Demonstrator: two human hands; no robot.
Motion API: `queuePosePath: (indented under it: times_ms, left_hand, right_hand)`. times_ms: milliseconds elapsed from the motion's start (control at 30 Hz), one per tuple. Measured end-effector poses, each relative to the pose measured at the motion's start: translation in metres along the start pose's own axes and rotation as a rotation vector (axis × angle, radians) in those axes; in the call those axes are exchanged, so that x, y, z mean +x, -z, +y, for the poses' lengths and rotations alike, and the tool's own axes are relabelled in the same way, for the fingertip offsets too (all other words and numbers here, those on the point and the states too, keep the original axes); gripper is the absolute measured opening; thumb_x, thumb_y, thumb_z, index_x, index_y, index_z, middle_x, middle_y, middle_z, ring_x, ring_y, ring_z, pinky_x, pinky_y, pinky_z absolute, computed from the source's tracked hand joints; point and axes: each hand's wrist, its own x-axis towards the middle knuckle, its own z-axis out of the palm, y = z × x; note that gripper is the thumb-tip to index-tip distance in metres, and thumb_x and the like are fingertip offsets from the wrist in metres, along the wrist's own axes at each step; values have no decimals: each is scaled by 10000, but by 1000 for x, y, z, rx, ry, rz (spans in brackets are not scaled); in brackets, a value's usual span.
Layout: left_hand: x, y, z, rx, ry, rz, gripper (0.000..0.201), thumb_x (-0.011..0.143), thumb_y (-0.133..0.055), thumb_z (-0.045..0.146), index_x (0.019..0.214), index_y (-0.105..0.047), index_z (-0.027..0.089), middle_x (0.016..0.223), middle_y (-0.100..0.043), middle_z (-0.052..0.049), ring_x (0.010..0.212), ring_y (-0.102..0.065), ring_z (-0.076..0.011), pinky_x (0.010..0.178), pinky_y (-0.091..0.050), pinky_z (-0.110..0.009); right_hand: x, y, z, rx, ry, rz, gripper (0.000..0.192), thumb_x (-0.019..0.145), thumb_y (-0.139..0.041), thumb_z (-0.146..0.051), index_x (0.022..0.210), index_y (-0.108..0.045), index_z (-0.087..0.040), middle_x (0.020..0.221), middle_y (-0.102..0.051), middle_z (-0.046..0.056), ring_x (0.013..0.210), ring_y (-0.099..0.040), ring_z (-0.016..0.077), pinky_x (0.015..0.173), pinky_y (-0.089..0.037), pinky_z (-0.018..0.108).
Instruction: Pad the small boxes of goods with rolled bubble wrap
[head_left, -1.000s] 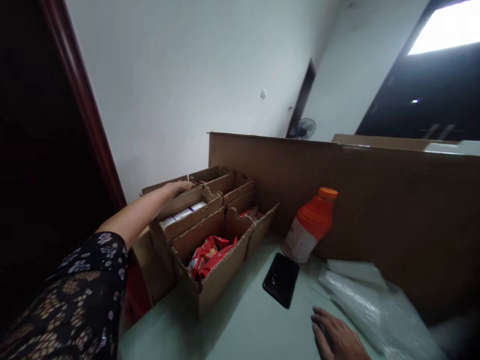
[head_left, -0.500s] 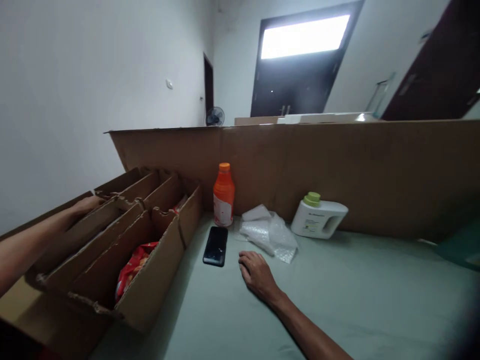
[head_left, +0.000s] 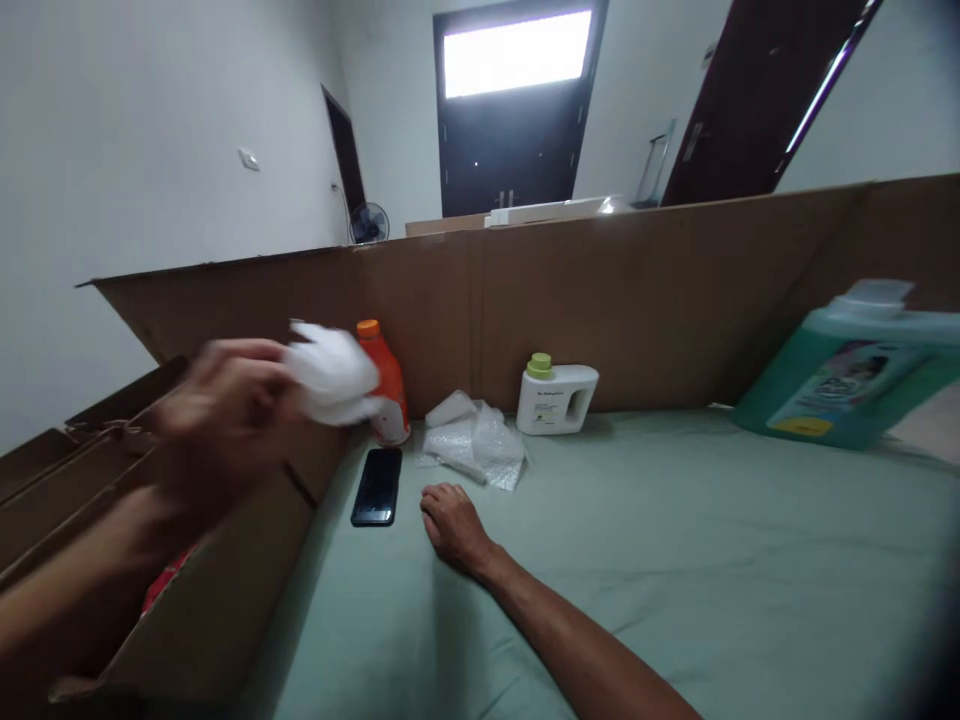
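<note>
Head view: our left hand, blurred, has its fingers closed on a white packet, held up above the cardboard boxes. It looks light and soft; we'd pinch its edge. Our right hand rests flat, fingers loosely together, on the bench near the phone.

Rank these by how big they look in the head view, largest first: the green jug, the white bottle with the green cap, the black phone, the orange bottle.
1. green jug, cut off by the frame edge
2. white bottle
3. black phone and orange bottle: unsure, since the blurred left hand with its white item covers part of the bottle.
</note>
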Motion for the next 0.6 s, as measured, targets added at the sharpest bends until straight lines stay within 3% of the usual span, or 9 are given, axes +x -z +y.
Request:
queuePosePath:
  times_ms: [67,133,167,200,267,333,433,500,600]
  left_hand:
    - [4,-73,53,21,-196,-50,103,911,-592,325,859,-661,269,1260,-647,-7,1122,-638,-235,946,-553,-372]
    - [4,-136,94,79,-279,-290,192,968,-468,229,995,-658,220,1378,-590,-100,1189,-619,-248,970,-528,-376]
    - [1,-160,108,111,-322,-473,218,965,-467,209,1104,-634,196,1448,-530,-154,1218,-606,-273,951,-527,-390]
    - [-3,-179,116,95,-378,-568,242,931,-551,227,1162,-621,206,1420,-562,-157,1174,-635,-269,908,-539,-370]
    - [-15,-198,118,68,-470,-745,316,842,-695,270,1152,-643,239,1206,-700,-115,1025,-696,-251,822,-546,-333]
    - [-26,-192,102,54,-510,-837,266,811,-723,274,1072,-685,248,988,-752,-72,913,-714,-237,800,-535,-331]
    - [-27,-152,63,102,-446,-858,173,865,-641,265,1018,-712,228,961,-746,-83,960,-692,-245,901,-498,-372]
    - [-13,-117,30,173,-328,-800,188,885,-612,263,1038,-716,231,1012,-735,-85,1034,-663,-246,978,-464,-386]
    - [26,-65,-33,320,-50,-611,257,935,-538,201,1142,-689,216,1138,-698,-97,1150,-606,-248,1049,-436,-402]
  right_hand:
    - [-1,1,0,-6,11,1,60,887,-606,-133,908,-653,-164,1061,-681,79,965,-557,211,869,-378,342]
    - [-3,1,0,-10,15,7,59,882,-610,-132,907,-651,-166,1065,-679,74,968,-556,206,865,-377,335]
    - [-3,1,0,-12,12,11,57,879,-612,-134,906,-650,-167,1058,-679,72,972,-558,205,864,-378,332]
    - [-3,0,1,-13,4,13,52,876,-616,-138,899,-650,-169,1041,-680,68,973,-560,206,863,-380,330]
    - [-3,-2,3,-15,-14,17,38,869,-626,-150,878,-650,-177,998,-686,61,964,-570,211,860,-387,331]
    - [-2,-5,5,-10,-22,23,40,861,-631,-152,870,-654,-183,991,-694,62,965,-581,219,867,-395,337]
    - [-2,-6,5,17,-4,52,92,862,-594,-122,874,-663,-183,1037,-705,85,979,-601,234,876,-416,355]
    - [-2,-6,7,43,31,81,148,870,-545,-103,885,-674,-175,1076,-710,108,998,-616,253,880,-433,377]
    - [4,-10,16,70,107,126,214,890,-489,-127,936,-696,-159,1120,-714,150,1043,-634,295,894,-454,431]
